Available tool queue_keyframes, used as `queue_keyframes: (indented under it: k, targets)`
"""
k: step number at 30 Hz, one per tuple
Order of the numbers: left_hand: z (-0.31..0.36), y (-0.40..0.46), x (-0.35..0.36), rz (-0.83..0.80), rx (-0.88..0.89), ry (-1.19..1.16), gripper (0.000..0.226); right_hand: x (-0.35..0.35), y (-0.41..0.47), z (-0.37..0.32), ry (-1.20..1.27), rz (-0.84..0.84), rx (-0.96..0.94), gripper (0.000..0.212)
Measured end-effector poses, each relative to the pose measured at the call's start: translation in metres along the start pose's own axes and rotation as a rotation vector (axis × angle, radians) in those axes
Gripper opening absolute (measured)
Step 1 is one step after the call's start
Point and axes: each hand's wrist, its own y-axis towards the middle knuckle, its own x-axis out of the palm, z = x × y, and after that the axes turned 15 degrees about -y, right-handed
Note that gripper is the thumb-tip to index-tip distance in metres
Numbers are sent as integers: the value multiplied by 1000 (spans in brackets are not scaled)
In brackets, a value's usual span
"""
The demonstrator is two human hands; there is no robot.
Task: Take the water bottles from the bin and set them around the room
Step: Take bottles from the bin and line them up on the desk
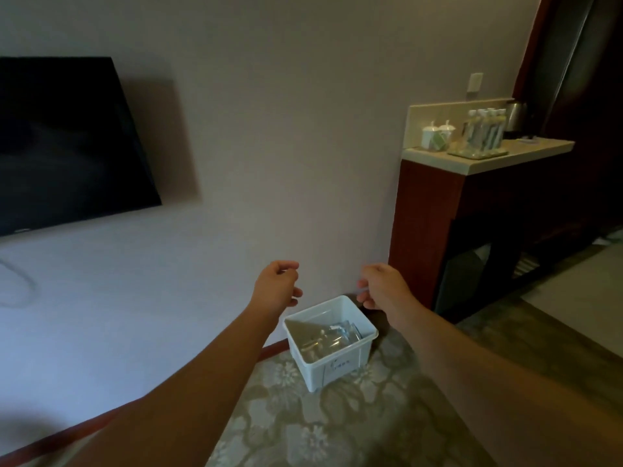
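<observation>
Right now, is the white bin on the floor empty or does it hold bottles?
Not empty: clear water bottles lie on their sides inside the white bin; their number cannot be told.

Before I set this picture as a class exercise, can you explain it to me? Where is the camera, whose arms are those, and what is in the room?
There is no machine here. The one picture comes from a wide-angle camera worn on a person's head, looking forward and down, so the two bare arms reaching out are the wearer's own.

The left hand and right hand hang in the air above a white bin on the patterned carpet. Both hands have loosely curled fingers and hold nothing.

Inside the bin lie clear water bottles; I cannot count them. More bottles stand on a tray on the counter at the right, beside two white cups and a kettle. A dark television hangs on the wall at the left.
</observation>
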Motion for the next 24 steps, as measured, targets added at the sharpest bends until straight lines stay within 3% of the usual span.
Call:
queue_keyframes:
  k: [8,18,24]
  targets:
    - [-53,247,30,-7,-120,-55,24,53,236,-13,-63,-23,99,10]
    - [-140,465,82,15,-257,-54,21,99,471,21,-175,-174,159,11]
    - [-253,538,98,238,-401,-100,15,133,606,97,-190,-360,217,11]
